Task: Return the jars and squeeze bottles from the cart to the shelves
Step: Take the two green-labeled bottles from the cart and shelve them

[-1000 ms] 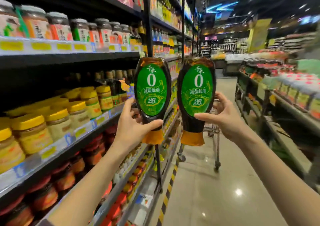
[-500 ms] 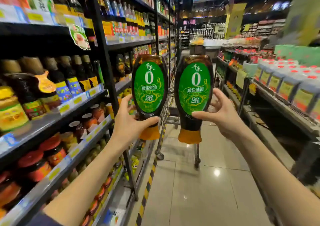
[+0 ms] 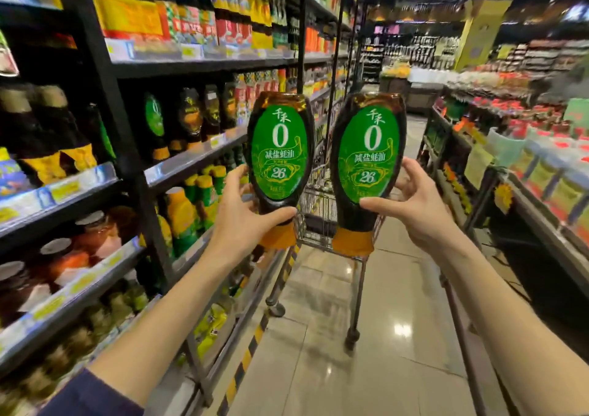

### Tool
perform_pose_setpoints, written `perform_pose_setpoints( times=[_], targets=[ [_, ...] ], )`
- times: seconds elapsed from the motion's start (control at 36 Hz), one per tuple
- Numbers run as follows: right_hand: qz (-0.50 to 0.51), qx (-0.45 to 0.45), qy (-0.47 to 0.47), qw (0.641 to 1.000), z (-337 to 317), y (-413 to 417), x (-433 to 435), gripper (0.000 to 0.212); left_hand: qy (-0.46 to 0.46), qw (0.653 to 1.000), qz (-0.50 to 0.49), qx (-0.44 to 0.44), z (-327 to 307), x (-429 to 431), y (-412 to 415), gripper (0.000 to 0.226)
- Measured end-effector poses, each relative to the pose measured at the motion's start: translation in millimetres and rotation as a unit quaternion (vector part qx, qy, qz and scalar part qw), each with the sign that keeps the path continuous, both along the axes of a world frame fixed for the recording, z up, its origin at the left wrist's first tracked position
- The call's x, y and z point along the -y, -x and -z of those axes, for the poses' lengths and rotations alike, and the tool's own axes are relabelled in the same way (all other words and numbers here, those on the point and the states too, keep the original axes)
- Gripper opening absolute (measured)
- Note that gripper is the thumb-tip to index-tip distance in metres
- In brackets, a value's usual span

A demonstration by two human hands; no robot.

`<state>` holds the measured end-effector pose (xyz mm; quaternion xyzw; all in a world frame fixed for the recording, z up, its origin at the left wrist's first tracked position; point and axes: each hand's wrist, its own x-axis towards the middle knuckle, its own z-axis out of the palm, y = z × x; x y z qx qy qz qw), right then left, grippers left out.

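Observation:
I hold two dark squeeze bottles with green oval labels and orange caps pointing down, side by side at chest height. My left hand [image 3: 243, 221] grips the left squeeze bottle [image 3: 279, 154] near its lower neck. My right hand [image 3: 414, 203] grips the right squeeze bottle [image 3: 368, 157] the same way. Behind them stands the wire shopping cart [image 3: 318, 205], mostly hidden by the bottles. On the left shelf [image 3: 194, 160], several matching squeeze bottles [image 3: 188, 119] stand at the same height.
Tall black shelving runs along the left, stocked with jars [image 3: 60, 256] and dark sauce bottles [image 3: 47, 135]. Lower display racks [image 3: 541, 198] line the right side. A tiled aisle floor [image 3: 366, 352] with a yellow-black stripe runs ahead.
I have walked forward along the aisle; the yellow-lidded jars slid out of view and matching squeeze bottles now show on the left shelf. Both hands still hold their bottles up.

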<state>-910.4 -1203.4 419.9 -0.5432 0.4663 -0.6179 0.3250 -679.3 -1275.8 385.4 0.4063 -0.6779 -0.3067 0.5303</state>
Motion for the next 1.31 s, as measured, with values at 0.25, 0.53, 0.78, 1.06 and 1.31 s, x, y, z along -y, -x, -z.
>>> perform_pose_setpoints(
  times=[0.25, 0.53, 0.78, 1.06, 1.31],
  targets=[
    [-0.071, 0.024, 0.026, 0.997, 5.5, 28.5, 142.4, 0.067, 0.023, 0.999, -0.045, 0.004, 2.7, 117.7, 19.8, 0.1],
    [-0.165, -0.004, 0.05, 0.985, -12.6, 11.6, 298.5, 0.058, 0.058, 0.989, -0.133, 0.02, -17.2, 233.9, 1.6, 0.089],
    [-0.276, 0.024, 0.054, 0.959, -5.3, -36.7, 416.1, 0.062, 0.048, 0.968, -0.244, 0.023, -8.2, 290.1, -41.9, 0.094],
    [-0.442, 0.02, 0.052, 0.895, 11.1, -107.3, 529.9, 0.061, 0.05, 0.919, -0.39, 0.005, 9.1, 331.1, -77.3, 0.09],
    [-0.558, 0.014, 0.058, 0.828, 9.1, -150.5, 596.9, 0.063, 0.063, 0.857, -0.511, 0.019, 15.2, 359.3, -93.1, 0.097]
  ],
)
